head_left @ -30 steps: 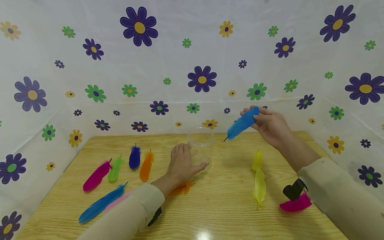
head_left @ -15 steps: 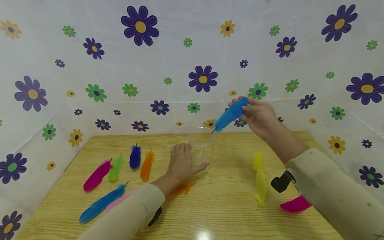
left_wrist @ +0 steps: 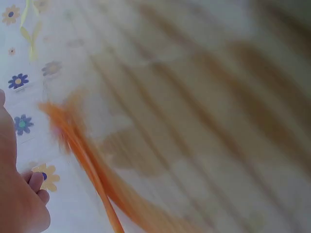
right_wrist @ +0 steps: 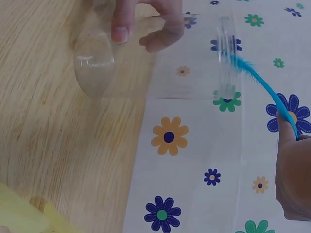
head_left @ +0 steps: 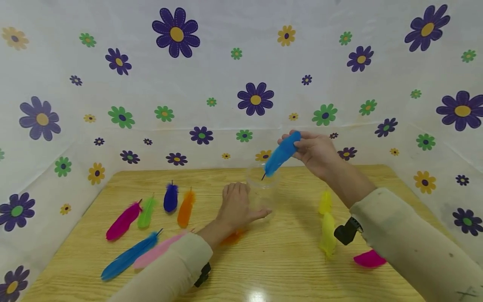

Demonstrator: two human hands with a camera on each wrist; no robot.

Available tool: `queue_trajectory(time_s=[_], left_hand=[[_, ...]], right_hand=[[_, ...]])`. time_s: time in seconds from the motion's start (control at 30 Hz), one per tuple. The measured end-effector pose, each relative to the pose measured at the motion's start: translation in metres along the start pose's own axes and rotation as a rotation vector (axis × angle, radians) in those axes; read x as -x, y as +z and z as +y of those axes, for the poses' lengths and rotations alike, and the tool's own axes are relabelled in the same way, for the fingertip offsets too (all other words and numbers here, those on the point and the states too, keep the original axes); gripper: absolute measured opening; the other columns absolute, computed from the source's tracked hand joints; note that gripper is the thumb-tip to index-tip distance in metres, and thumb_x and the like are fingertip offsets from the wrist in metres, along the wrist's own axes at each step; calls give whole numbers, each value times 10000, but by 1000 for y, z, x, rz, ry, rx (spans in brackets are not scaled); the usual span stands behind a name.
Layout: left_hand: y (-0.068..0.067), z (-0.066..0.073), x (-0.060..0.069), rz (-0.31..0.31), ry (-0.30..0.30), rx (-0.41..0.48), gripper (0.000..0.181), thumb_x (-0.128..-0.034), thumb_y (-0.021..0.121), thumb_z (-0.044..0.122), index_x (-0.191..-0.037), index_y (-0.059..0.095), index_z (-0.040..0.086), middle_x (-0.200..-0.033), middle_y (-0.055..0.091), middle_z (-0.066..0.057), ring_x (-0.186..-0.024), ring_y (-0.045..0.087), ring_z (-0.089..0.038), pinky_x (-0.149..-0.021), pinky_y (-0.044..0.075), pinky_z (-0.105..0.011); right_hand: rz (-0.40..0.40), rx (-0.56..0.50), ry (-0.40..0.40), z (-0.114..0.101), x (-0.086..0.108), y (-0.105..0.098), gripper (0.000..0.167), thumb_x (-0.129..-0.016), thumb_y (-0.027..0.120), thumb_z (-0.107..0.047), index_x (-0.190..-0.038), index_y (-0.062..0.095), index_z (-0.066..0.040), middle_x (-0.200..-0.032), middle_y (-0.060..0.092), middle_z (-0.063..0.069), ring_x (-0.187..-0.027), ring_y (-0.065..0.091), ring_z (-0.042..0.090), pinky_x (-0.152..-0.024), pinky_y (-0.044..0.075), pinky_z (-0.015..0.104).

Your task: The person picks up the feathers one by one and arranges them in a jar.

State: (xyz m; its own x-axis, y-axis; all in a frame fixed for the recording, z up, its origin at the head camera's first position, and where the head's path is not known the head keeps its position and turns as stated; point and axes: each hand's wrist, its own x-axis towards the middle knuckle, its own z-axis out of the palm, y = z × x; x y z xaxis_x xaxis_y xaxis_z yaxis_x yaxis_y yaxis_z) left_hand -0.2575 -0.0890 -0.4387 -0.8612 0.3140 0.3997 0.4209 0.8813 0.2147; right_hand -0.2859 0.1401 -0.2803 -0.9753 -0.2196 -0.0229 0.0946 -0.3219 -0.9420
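In the head view, my left hand (head_left: 241,207) grips a clear, see-through jar (head_left: 263,196) standing on the table, thumb across its near side. Fingers of that hand show curled round the jar in the right wrist view. My right hand (head_left: 317,154) pinches a bright blue feather (head_left: 281,156) near its upper end. Slanting down to the left, the feather has its dark quill tip at the jar's open mouth. From the right wrist, the blue feather (right_wrist: 265,85) reaches the jar's rim (right_wrist: 227,73). Below my left wrist lies an orange feather (left_wrist: 92,167).
On the left lie magenta (head_left: 123,221), light green (head_left: 146,213), dark blue (head_left: 171,198), orange (head_left: 186,209), blue (head_left: 130,256) and pink (head_left: 160,251) feathers. Yellow feathers (head_left: 328,230) and a magenta feather (head_left: 369,259) lie right. A flowered cloth (head_left: 211,75) hangs behind.
My right hand has carried the blue feather left, and lately down, bringing its quill to the jar's mouth. The left hand has shifted a little right together with the jar.
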Motion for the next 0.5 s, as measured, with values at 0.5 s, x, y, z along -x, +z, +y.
queue_trajectory(time_s=[0.5], left_hand=[[6, 10, -1, 61, 30, -93, 834, -727, 656, 789, -1046, 543, 27, -955, 548, -81, -926, 464, -254, -914, 351, -423]], right_hand=[[-54, 90, 15, 10, 5, -13, 553, -1021, 432, 61, -1540, 240, 65, -1574, 335, 255, -1415, 417, 369, -1021, 478, 337]])
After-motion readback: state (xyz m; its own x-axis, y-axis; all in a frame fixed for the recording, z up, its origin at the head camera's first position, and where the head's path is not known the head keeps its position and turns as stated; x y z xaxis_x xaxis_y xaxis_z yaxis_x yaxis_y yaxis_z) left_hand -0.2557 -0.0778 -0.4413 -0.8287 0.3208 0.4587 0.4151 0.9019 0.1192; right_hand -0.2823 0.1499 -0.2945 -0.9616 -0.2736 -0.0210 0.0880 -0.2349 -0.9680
